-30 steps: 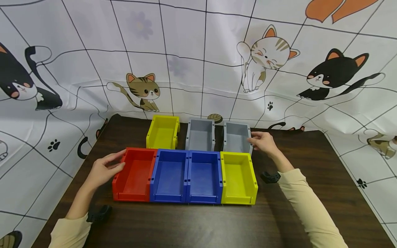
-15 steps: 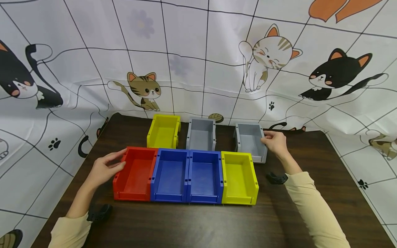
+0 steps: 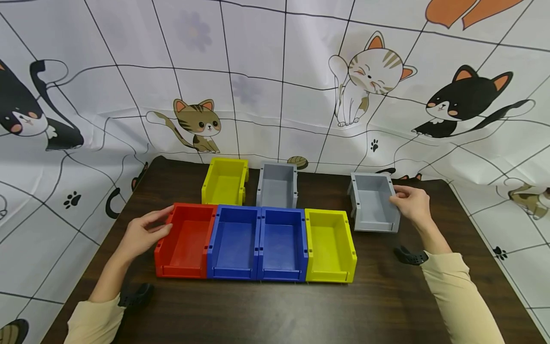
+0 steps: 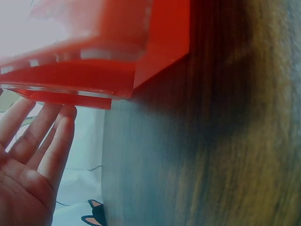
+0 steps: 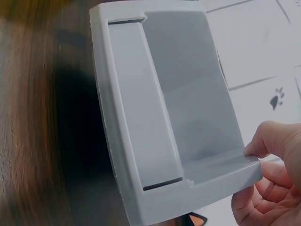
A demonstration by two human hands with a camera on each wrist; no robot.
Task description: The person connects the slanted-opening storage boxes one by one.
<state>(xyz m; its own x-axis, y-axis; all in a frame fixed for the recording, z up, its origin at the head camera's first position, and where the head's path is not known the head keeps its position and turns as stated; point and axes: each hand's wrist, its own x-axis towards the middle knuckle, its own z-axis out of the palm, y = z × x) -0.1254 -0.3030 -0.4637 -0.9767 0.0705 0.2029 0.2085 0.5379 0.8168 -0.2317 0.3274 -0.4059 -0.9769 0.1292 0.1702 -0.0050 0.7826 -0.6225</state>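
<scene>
The right hand (image 3: pixel 413 206) pinches the right wall of a grey bin (image 3: pixel 375 203), which stands apart to the right of the front row; in the right wrist view the thumb lies inside the grey bin (image 5: pixel 193 94) and the fingers (image 5: pixel 275 188) outside. At the left, the left hand (image 3: pixel 143 233) touches the side of the red bin (image 3: pixel 185 243) with fingers extended. In the left wrist view the straight fingers of the left hand (image 4: pixel 37 155) rest against the red bin (image 4: pixel 164 42).
Beside the red bin stand two blue bins (image 3: pixel 234 243) (image 3: pixel 282 243) and a yellow bin (image 3: pixel 328 243), side by side. Behind them are another yellow bin (image 3: pixel 225 181) and a second grey bin (image 3: pixel 277 185). A cat-print curtain (image 3: pixel 258 105) hangs behind the dark wooden table (image 3: pixel 240 310).
The right hand has moved the grey bin rightward and a little toward the front, away from the other grey bin. The left hand has stayed at the red bin.
</scene>
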